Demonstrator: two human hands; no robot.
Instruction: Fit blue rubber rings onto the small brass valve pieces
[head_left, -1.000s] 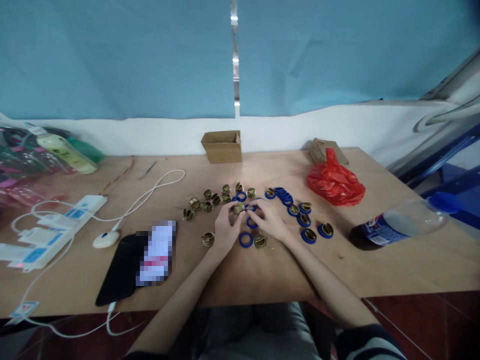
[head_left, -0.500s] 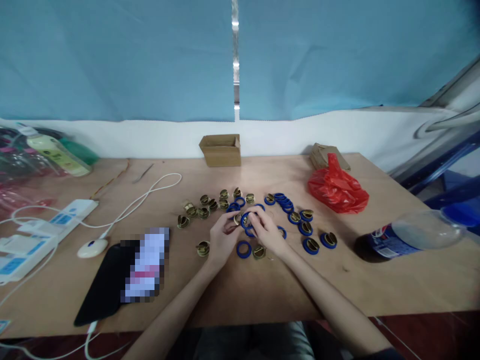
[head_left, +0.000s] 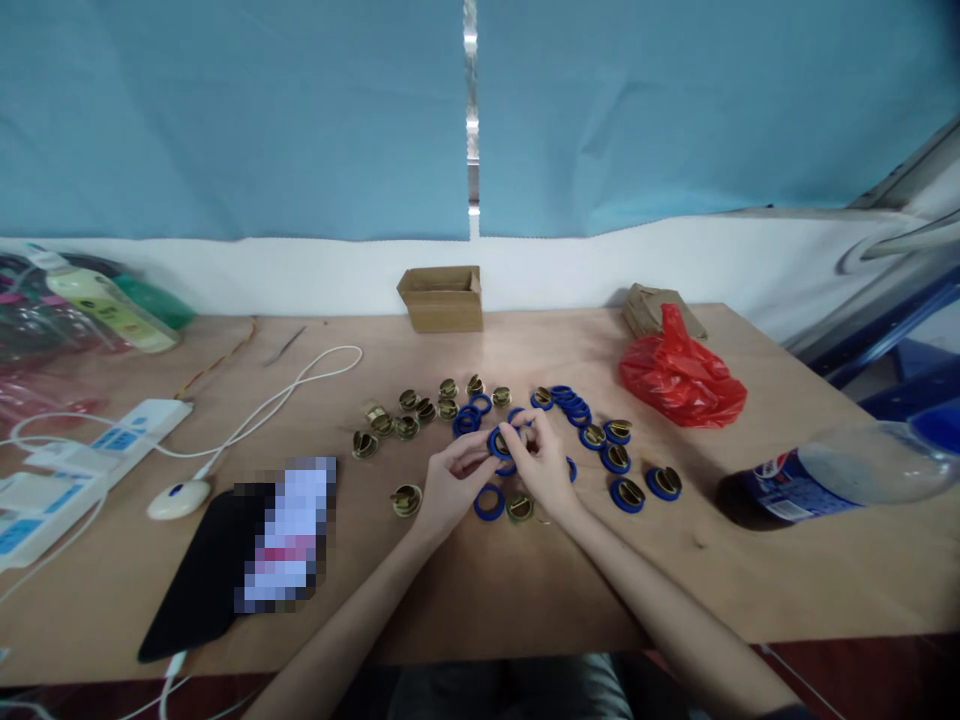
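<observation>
- Head view: I find the blue ring (head_left: 493,447) held up between both hands, on the near side of the open carton (head_left: 444,312) and slightly to its right.
- Right hand (head_left: 544,462): thumb and fingers pinch the ring, with the thumb across its face.
- Left hand (head_left: 456,478): fingers curl in and appear to grip the ring's left edge; their exact contact is partly hidden.
- Something brass-coloured seems to sit within the ring. I cannot confirm from here whether it is seated.
- Step in hand, in my judgement: fitting ring and brass part together. The next move calls for a steady left grip and even right-thumb pressure, keeping the ring square to the part.
- Closest to the hands, straight out from the carton toward the wearer: a loose ring (head_left: 489,517) flat on the table (head_left: 525,600).
- Left of the carton and nearer: bare brass pieces, one (head_left: 406,499) set apart from the cluster.
- Right of the carton and nearer: a row of overlapping rings (head_left: 577,408), then brass pieces seated in rings, such as the ringed piece (head_left: 627,494).
- Farther right of the carton: a red bag (head_left: 682,375) and a bottle (head_left: 817,470) lying on its side.
</observation>
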